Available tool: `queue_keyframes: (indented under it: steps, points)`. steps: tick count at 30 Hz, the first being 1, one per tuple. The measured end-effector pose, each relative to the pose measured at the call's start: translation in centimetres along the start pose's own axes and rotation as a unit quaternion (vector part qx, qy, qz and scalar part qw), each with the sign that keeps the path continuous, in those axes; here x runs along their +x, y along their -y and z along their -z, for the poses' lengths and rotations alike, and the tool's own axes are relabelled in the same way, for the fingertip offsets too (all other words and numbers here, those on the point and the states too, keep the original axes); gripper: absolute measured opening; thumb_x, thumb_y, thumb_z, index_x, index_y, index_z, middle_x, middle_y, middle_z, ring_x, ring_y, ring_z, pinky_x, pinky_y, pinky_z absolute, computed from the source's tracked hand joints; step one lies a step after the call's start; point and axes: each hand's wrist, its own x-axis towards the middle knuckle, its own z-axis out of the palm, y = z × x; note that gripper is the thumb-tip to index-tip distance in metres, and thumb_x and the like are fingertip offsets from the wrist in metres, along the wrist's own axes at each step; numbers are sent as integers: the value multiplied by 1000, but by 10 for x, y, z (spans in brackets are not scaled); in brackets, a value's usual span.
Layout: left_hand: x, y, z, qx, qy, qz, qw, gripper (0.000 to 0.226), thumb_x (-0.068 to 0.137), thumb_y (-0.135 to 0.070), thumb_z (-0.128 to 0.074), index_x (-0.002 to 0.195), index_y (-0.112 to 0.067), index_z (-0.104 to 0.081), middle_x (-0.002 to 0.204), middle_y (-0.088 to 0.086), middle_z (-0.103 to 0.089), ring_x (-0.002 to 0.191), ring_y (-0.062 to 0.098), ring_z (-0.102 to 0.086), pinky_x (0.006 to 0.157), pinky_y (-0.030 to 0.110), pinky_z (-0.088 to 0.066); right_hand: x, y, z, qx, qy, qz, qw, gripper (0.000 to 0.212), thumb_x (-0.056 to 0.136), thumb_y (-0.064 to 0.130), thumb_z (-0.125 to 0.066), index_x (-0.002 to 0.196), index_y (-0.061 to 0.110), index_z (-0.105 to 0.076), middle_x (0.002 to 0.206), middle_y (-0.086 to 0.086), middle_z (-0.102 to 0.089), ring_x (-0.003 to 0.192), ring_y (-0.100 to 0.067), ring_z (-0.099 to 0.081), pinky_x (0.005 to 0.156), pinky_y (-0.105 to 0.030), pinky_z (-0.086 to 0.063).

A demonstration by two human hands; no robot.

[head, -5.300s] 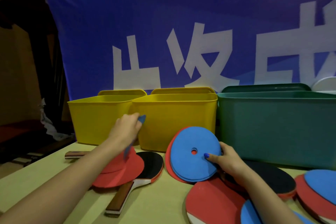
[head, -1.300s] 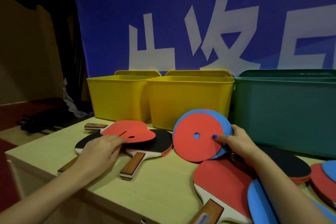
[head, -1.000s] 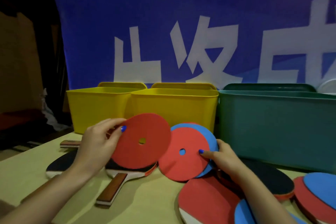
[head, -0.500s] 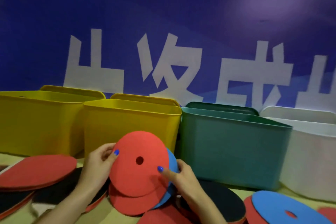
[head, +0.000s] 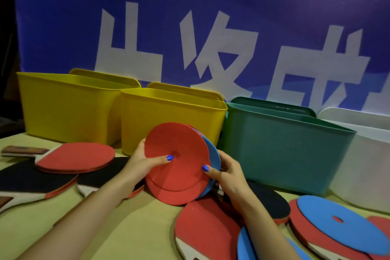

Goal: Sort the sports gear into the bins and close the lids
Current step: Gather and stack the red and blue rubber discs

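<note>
A red foam disc w/ a centre hole, lifted by the left hand (head: pixel 139 161) a sec ago off the paddles at the left, is now laid onto the front of the stack of flat round red and blue foam discs (head: pixel 179 164) that is propped on edge by the right hand (head: pixel 226 172). The two separate loads seen a sec ago are thus merged into one bundle, held between both hands just in front of the middle yellow plastic bin (head: pixel 168 116), above the pale wooden bench (head: pixel 130 228).

Left fingers: thumb is pressed flat across the red front face, tip near the centre, the rest curled behind the rim, so the stack is pinched. Right fingers: thumb is laid on the front edge, other fingers wrapped behind the blue discs; also a pinch.

Meaning for the task, as a judgement: discs are being gathered by type before binning; no disc is seen inside a bin yet (bin interiors are hidden from this angle). Lids stand behind the bins, none closed. Red-and-black wooden table-tennis paddles (head: pixel 73 157) are left lying at the left, more paddles and a loose blue disc (head: pixel 337 224) at the right near the green plastic bin (head: pixel 285 150) and the white bin (head: pixel 371 164). Most sorting is judged as not yet done.
</note>
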Motion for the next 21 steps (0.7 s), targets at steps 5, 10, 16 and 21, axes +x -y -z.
queue_keyframes:
  steps: [5, 10, 16, 21]
  points:
    - [-4, -1, 7, -33, -34, -18, 999, 95, 28, -28, -88, 117, -12, -60, 110, 9, -70, 102, 28, -66, 92, 43, -51, -2, 4, -9, -9, -6, 27, 1000, 42, 82, -7, -63, 105, 28, -62, 97, 6, -72, 92, -15, -68, 80, -36, -57]
    - [-3, 3, 5, -22, -48, -14, 999, 105, 25, -39, -89, 122, -17, -57, 114, 4, -67, 104, 24, -64, 93, 44, -50, 4, -2, -10, -135, -30, 43, 990, 34, 85, 12, -67, 111, 30, -55, 110, 10, -64, 102, -8, -62, 94, -37, -50]
    - [7, 7, 3, -39, -47, 1, 998, 92, 46, -22, -90, 128, -20, -50, 122, 7, -62, 109, 28, -60, 96, 47, -48, 1, 4, -9, -303, -34, -4, 952, 61, 88, 26, -62, 141, 16, -34, 137, -4, -50, 123, -22, -49, 100, -39, -42]
    - [12, 11, 2, -15, -78, -5, 997, 75, 65, -13, -83, 131, -17, -47, 127, 8, -56, 112, 30, -55, 97, 50, -46, -11, 35, 1, -368, -32, -57, 928, 48, 89, 25, -61, 134, 14, -47, 131, -9, -55, 121, -24, -51, 96, -32, -43]
